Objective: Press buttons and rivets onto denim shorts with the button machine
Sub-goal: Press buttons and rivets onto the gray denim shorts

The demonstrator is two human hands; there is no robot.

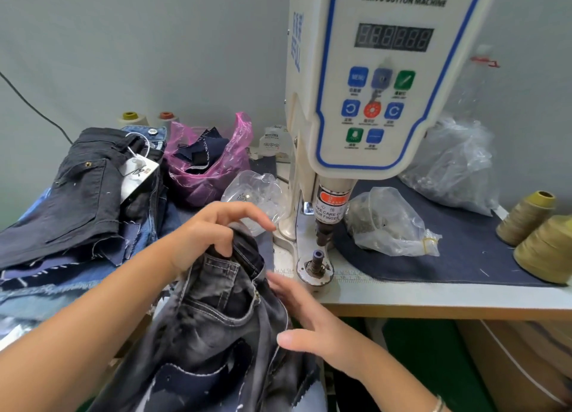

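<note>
The grey denim shorts (223,312) hang off the table edge just left of the button machine (365,102), their waistband pinched under the left hand's (210,235) curled fingers, while the right hand's (309,318) straight, relaxed fingers touch the fabric's right side below the die post (316,258).

Left hand (210,235): centre frame, forearm from lower left, thumb and curled fingers pinching cloth.
Right hand (309,321): lower centre, fingers straight, flat against cloth.
</note>
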